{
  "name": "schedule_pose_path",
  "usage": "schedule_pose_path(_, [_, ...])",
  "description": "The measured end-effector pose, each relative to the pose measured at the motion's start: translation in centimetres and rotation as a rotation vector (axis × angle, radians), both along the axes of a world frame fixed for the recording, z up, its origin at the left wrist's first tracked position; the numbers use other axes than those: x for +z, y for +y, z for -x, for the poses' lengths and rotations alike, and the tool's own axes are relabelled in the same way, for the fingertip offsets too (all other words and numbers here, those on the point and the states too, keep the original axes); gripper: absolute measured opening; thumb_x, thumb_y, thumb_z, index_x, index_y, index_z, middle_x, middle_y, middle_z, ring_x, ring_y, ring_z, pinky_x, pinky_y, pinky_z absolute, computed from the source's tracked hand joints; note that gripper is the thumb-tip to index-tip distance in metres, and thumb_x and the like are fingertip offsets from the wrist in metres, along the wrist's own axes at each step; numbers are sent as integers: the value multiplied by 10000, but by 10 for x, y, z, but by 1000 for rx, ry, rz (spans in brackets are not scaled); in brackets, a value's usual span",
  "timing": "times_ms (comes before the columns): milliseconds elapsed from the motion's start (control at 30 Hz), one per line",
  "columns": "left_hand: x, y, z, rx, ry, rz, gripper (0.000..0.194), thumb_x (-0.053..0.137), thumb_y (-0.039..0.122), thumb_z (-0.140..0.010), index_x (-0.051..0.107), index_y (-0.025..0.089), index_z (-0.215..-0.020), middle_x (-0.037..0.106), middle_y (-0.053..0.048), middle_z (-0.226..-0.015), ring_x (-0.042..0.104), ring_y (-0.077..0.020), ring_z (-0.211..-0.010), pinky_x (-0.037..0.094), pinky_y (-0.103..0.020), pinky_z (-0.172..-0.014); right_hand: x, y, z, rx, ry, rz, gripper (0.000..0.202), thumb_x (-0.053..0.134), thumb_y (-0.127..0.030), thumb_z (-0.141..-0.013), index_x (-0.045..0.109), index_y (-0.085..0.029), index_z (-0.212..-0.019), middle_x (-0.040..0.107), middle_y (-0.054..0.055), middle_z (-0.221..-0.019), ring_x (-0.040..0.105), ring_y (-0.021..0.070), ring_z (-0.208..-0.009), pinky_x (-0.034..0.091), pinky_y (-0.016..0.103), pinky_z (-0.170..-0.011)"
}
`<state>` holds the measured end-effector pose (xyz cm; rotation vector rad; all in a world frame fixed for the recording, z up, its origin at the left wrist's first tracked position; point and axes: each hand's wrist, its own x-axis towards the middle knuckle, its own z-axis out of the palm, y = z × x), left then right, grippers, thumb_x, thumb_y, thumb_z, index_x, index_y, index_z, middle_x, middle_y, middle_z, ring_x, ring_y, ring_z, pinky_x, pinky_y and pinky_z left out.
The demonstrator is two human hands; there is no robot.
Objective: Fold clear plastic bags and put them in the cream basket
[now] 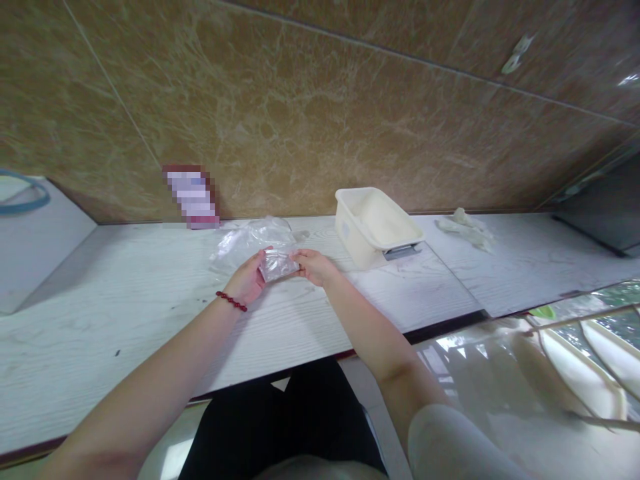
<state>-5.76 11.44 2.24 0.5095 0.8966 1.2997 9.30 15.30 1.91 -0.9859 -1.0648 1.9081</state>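
Between my two hands is a small clear plastic bag (pixel 278 265), held just above the white wood-grain table (pixel 300 327). My left hand (pixel 249 279), with a dark red bead bracelet (pixel 231 301) at its wrist, grips the bag's left side between thumb and fingers. On the right edge of the bag, my right hand (pixel 314 267) pinches with thumb and fingertips. Whether anything is inside the bag I cannot tell. Right behind the hands lies a crumpled pile of clear plastic (pixel 253 240) on the table.
A cream plastic bin (pixel 357 240) with a grey latch stands right of my hands. Farther right lies a crumpled whitish cloth or glove (pixel 467 228). A pixelated upright item (pixel 193 197) leans by the tiled wall (pixel 280 120). At far left is a white box (pixel 45 233).
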Motion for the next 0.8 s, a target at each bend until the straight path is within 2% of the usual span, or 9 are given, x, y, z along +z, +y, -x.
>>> schedule_pose_path(233, [-10,11,5,89,-62,-32,317,344,375,-868,577,167,-920,630,-18,-670,595,-106,-600,481,-228,-590,16,-1,-6,-12,22,-9,168,657,-250,-666,534,-150,-722,590,-9,-645,550,87,-592,486,224,-570])
schedule_pose_path(300, [-13,15,9,100,-85,-44,329,339,395,-866,579,173,-899,619,-11,-640,591,-94,-577,485,-224,-603,27,-2,-12,-25,-6,-41,151,646,-247,-677,541,-147,-719,599,-2,-657,553,92,-610,490,232,-584])
schedule_pose_path(400, [-14,19,12,100,-87,-61,361,302,397,-876,573,158,-874,644,-56,-736,618,-112,-694,496,-259,-706,53,-3,-29,-70,-73,-125,87,602,-216,-713,559,-142,-715,608,13,-674,555,95,-631,486,227,-587])
schedule_pose_path(500, [-12,19,11,86,-68,-72,365,303,403,-873,562,146,-871,642,-97,-836,616,-142,-815,485,-305,-793,86,0,-59,-137,-126,-211,39,568,-172,-736,571,-133,-736,616,33,-719,570,102,-672,490,238,-622])
schedule_pose_path(633, [-11,16,9,79,-57,-76,350,330,409,-862,555,141,-883,626,-101,-853,609,-152,-838,479,-347,-830,127,14,-116,-264,-218,-336,78,511,-114,-766,587,-127,-757,616,44,-742,580,97,-691,495,265,-672])
schedule_pose_path(700, [-11,17,8,85,-56,-76,342,331,401,-863,551,139,-880,624,-97,-834,611,-156,-834,482,-360,-828,139,25,-147,-316,-289,-360,100,500,-89,-765,589,-130,-747,615,46,-760,583,93,-698,497,260,-674])
schedule_pose_path(800, [-12,19,8,71,-58,-71,343,325,394,-866,550,136,-874,627,-95,-808,618,-157,-820,484,-362,-824,145,44,-183,-394,-463,-308,120,492,-77,-765,585,-147,-736,608,36,-758,581,84,-682,502,238,-655])
